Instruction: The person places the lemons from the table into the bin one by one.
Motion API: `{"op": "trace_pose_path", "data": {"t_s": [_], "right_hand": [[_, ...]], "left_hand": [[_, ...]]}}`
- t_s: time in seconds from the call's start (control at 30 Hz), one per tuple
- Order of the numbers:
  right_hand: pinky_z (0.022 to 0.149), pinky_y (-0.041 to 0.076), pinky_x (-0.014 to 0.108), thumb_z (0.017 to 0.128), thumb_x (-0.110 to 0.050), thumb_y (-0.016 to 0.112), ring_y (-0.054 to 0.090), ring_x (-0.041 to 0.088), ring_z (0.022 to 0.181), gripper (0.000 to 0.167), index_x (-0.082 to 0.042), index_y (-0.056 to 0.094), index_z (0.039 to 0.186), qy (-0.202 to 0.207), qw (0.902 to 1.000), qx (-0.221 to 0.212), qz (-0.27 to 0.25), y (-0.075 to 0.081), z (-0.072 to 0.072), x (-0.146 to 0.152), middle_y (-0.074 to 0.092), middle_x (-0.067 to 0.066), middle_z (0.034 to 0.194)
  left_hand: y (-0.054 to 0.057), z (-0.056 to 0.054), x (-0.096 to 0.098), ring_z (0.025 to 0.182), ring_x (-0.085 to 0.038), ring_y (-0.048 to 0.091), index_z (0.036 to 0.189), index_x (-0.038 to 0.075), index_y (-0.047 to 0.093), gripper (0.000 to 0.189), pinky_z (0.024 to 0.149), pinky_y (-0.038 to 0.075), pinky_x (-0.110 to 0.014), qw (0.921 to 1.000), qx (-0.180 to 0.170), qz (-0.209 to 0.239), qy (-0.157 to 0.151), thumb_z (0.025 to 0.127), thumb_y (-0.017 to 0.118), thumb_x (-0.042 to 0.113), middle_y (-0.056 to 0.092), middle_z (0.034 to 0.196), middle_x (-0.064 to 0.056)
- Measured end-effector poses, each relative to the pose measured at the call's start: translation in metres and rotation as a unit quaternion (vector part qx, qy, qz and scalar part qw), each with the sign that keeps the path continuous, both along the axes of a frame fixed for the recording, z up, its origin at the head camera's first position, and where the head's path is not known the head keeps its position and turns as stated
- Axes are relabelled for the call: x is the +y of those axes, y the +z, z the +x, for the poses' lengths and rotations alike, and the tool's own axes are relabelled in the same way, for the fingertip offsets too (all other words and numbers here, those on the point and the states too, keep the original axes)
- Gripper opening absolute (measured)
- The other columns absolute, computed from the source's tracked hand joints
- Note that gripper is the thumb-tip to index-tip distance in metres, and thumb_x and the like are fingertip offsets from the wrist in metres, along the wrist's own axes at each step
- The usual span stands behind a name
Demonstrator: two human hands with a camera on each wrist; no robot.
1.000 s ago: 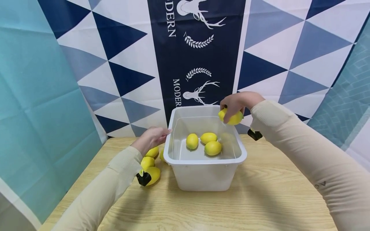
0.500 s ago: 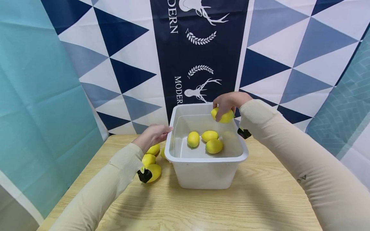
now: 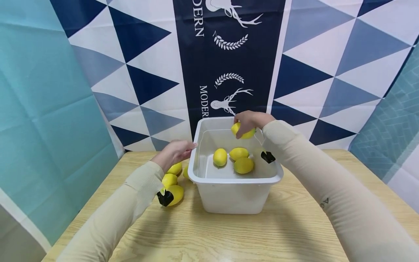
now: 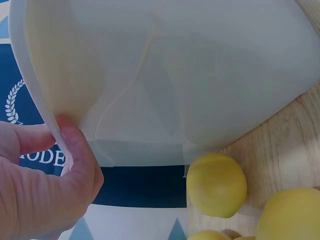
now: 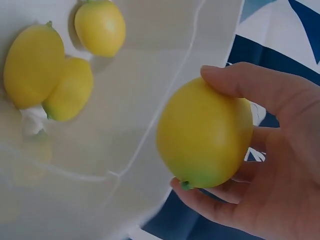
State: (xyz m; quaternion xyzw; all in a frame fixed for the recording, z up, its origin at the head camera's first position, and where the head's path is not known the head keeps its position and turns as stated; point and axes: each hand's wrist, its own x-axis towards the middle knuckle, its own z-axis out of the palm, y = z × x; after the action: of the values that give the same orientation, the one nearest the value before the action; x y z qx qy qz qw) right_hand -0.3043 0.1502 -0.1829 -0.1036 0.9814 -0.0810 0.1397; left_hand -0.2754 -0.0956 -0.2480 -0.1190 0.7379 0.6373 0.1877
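A white plastic bin (image 3: 234, 196) stands on the wooden table, and three yellow lemons lie on its floor, one lemon (image 3: 220, 157) a little apart from the other two. My left hand (image 3: 175, 152) pinches the bin's left rim between thumb and fingers, as the left wrist view shows up close. Over the far right part of the bin, my right hand (image 3: 250, 120) holds another lemon (image 5: 205, 135), thumb on one side and fingers curled round the other. That lemon has a small green tip. It hangs above the ones inside.
Several more lemons (image 3: 175, 194) lie on the table left of the bin, partly behind the left forearm. The wooden table (image 3: 209, 236) extends round the bin. Behind it hangs a patterned cloth (image 3: 229, 65), with a teal curtain (image 3: 49, 109) at the left.
My right hand has carried its lemon leftward, from the bin's right rim to over its inside. The left hand keeps its hold on the rim. The view has shifted slightly.
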Motion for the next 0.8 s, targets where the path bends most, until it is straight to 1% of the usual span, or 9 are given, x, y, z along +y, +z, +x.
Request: {"op": "trace_pose_path", "data": {"t_s": [0.1,0.2,0.37,0.5,0.57,0.63,0.8], "right_hand": [[0.096,0.052,0.044,0.082,-0.025,0.072,0.053,0.028,0.105,0.054,-0.009,0.049,0.129,0.003,0.9999,0.009,-0.003,-0.006,-0.003,-0.005,0.056,0.013,0.123],[0.097,0.052,0.043,0.083,-0.026,0.072,0.053,0.027,0.105,0.054,-0.009,0.049,0.129,-0.001,0.9999,0.011,-0.008,-0.011,-0.004,-0.009,0.057,0.013,0.122],[0.096,0.052,0.042,0.083,-0.026,0.073,0.054,0.026,0.104,0.055,-0.008,0.048,0.129,0.0,0.9998,0.015,-0.014,-0.02,-0.006,-0.014,0.057,0.013,0.121],[0.099,0.049,0.044,0.083,-0.025,0.072,0.054,0.028,0.107,0.056,-0.004,0.048,0.129,0.02,0.999,0.04,0.0,-0.024,-0.009,-0.015,0.057,0.017,0.125],[0.102,0.047,0.046,0.084,-0.025,0.071,0.053,0.029,0.112,0.057,-0.002,0.047,0.131,0.027,0.9985,0.048,0.004,-0.023,-0.009,-0.015,0.055,0.019,0.13],[0.104,0.045,0.048,0.085,-0.025,0.07,0.05,0.032,0.118,0.058,-0.002,0.046,0.133,0.03,0.9984,0.048,0.006,-0.018,-0.008,-0.014,0.051,0.021,0.135],[0.107,0.043,0.051,0.086,-0.026,0.07,0.047,0.034,0.125,0.059,-0.004,0.045,0.135,0.028,0.9986,0.04,0.022,0.0,-0.003,-0.008,0.045,0.022,0.142]], "left_hand": [[0.0,0.0,0.0,0.1,-0.019,0.056,0.129,0.001,0.054,0.039,0.103,0.049,-0.027,1.0,0.0,0.0,-0.001,0.093,0.061,0.013,0.053,0.128,-0.011],[0.0,0.0,0.0,0.1,-0.018,0.057,0.128,0.001,0.054,0.038,0.103,0.05,-0.027,1.0,0.0,0.003,0.0,0.093,0.061,0.013,0.054,0.128,-0.011],[-0.001,0.0,0.0,0.102,-0.02,0.056,0.128,0.001,0.054,0.038,0.103,0.049,-0.027,1.0,0.001,0.002,0.001,0.093,0.061,0.013,0.054,0.13,-0.012],[-0.001,0.0,0.0,0.104,-0.021,0.056,0.129,0.001,0.054,0.039,0.103,0.049,-0.028,1.0,0.002,0.003,0.004,0.092,0.062,0.012,0.053,0.131,-0.012],[-0.001,0.0,0.001,0.104,-0.02,0.056,0.128,0.0,0.054,0.039,0.103,0.05,-0.028,1.0,0.002,0.004,0.006,0.092,0.062,0.012,0.053,0.13,-0.012],[-0.001,0.0,0.001,0.103,-0.02,0.057,0.129,0.0,0.053,0.039,0.103,0.05,-0.028,0.9999,0.002,0.006,0.008,0.092,0.062,0.011,0.054,0.129,-0.012],[-0.001,-0.001,0.0,0.099,-0.017,0.057,0.13,-0.001,0.052,0.04,0.103,0.05,-0.027,0.9999,0.004,0.003,0.011,0.092,0.061,0.011,0.054,0.126,-0.011]]}}
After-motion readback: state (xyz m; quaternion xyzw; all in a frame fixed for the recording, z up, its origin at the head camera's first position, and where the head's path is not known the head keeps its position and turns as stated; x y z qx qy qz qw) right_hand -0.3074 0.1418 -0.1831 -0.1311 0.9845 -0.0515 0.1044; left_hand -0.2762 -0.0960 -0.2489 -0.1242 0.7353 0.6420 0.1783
